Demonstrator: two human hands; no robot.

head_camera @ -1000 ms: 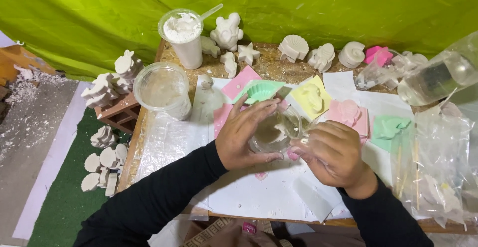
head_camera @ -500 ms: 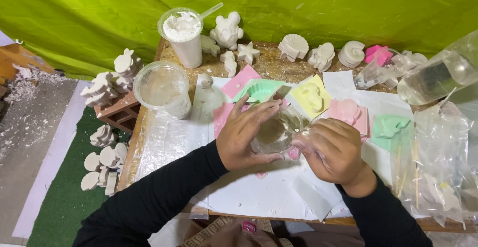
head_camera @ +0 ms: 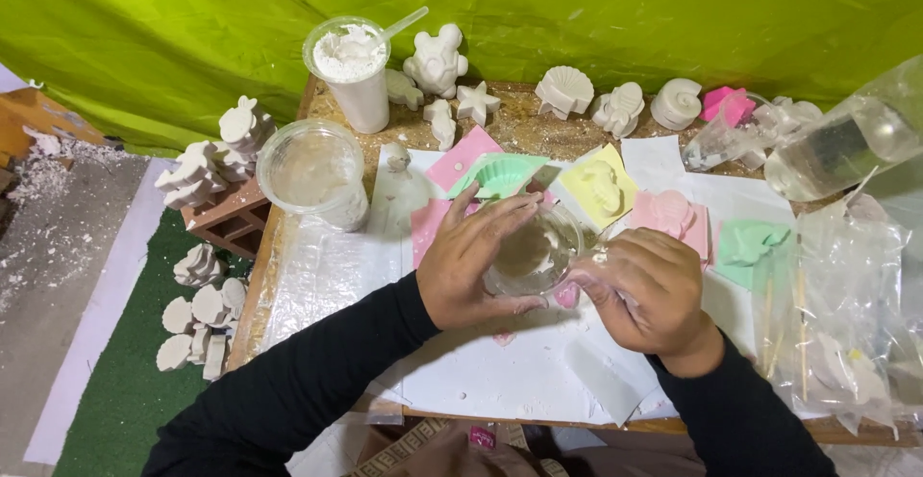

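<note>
Little moved since before, left hand (head_camera: 471, 261) fingers curled around clear cup (head_camera: 531, 258), right hand (head_camera: 642, 285) fingers gripping its rim

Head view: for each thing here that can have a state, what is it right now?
left hand: wrapped around the clear cup
right hand: gripping the cup's right side
clear cup: tilted, held off the table between both hands
tall cup of white powder: upright, full, spoon standing in it
wide clear tub: upright, open
green shell mould: lying open side up
clear bottle: lying on its side
</note>
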